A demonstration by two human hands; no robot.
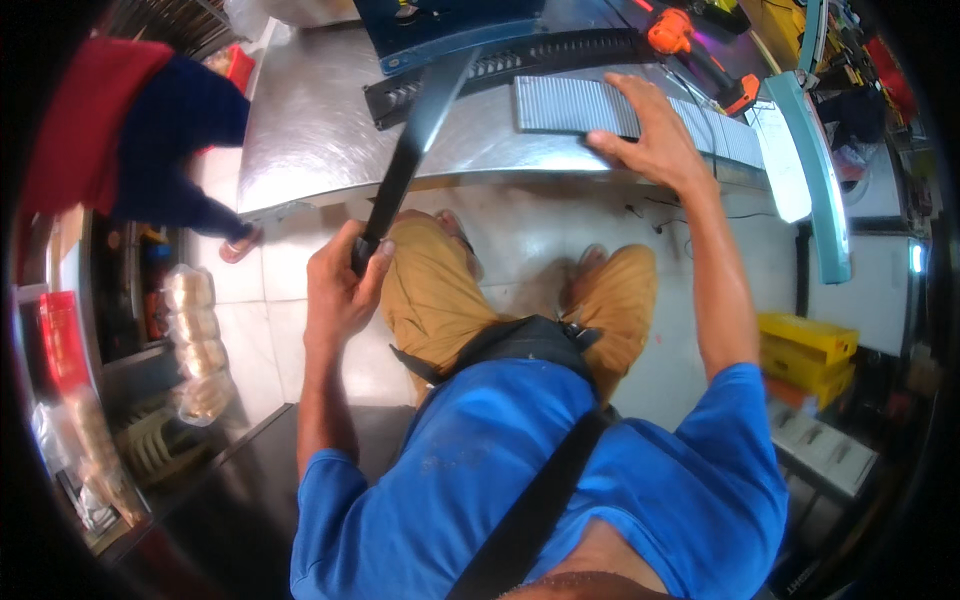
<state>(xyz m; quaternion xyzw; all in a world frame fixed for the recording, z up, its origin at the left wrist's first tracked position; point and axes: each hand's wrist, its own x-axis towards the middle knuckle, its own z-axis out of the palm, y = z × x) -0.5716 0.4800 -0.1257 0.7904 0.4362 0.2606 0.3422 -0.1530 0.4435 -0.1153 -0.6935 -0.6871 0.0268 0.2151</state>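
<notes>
My left hand (pixel 345 280) is closed round the lower end of a long flat black bar (pixel 408 155). The bar slants up and to the right, its shiny far part over the metal worktable (pixel 300 130). On the right, my right hand (pixel 655 135) has thumb and fingers spread across a grey ribbed strip (pixel 560 105) lying near the table's front edge. Whether it presses on the strip I cannot tell. Behind the strip lies a black slotted rail (pixel 590 47), with a dark blue panel (pixel 440 40) beside it.
An orange and black cordless drill (pixel 672 32) lies at the back right, near a teal frame (pixel 815 170). A person in red and dark blue (pixel 165 140) stands at the left. Wrapped packs (pixel 195 335) hang by the left shelves; yellow boxes (pixel 810 350) are stacked at the right.
</notes>
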